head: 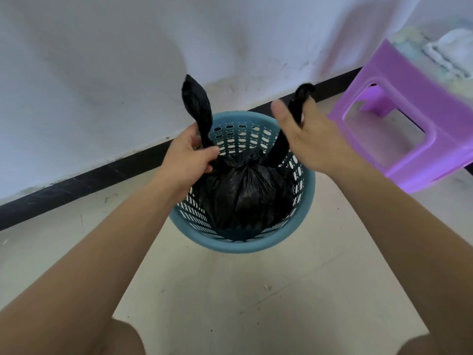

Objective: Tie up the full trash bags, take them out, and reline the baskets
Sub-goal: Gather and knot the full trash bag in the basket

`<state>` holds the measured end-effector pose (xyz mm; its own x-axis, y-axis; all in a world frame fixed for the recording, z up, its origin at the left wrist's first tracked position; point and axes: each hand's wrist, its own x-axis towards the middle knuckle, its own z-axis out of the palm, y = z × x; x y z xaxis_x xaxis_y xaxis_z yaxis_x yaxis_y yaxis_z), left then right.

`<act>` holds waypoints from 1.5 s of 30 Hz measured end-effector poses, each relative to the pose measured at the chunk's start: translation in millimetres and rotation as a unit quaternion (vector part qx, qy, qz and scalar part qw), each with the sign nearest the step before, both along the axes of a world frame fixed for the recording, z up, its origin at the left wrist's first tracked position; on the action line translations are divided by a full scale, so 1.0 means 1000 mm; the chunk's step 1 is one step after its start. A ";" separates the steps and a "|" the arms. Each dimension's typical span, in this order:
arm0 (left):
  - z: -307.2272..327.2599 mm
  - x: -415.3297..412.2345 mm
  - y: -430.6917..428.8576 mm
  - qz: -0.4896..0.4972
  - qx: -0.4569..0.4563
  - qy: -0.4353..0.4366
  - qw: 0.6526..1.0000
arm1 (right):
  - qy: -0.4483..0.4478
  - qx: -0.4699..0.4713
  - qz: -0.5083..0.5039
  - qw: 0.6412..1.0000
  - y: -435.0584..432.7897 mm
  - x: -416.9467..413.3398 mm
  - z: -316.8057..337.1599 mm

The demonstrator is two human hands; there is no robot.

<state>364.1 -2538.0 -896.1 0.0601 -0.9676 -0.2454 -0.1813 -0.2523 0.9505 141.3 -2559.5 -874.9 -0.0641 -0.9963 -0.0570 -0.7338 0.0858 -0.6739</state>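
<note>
The black trash bag (243, 193) sat in the blue basket (302, 201), its neck gathered. The left hand (190, 160) and right hand (309, 139) each had a grip clamped on one tail. The knot looked unfinished; removal and relining remained.

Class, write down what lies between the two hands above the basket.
In the head view, between the left hand and right hand lie the gathered top of the trash bag and, behind it, the perforated far wall of the blue basket.
</note>
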 end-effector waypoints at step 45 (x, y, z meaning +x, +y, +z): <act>-0.001 -0.027 0.015 0.109 -0.080 0.029 0.990 | -0.031 0.030 0.020 0.999 0.006 0.019 -0.030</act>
<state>336.9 -2522.7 -896.7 0.2626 -0.9598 -0.0992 -0.0836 -0.1250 0.9886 160.8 -2553.2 -905.4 -0.0195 -0.9926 -0.1197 -0.6938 0.0996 -0.7133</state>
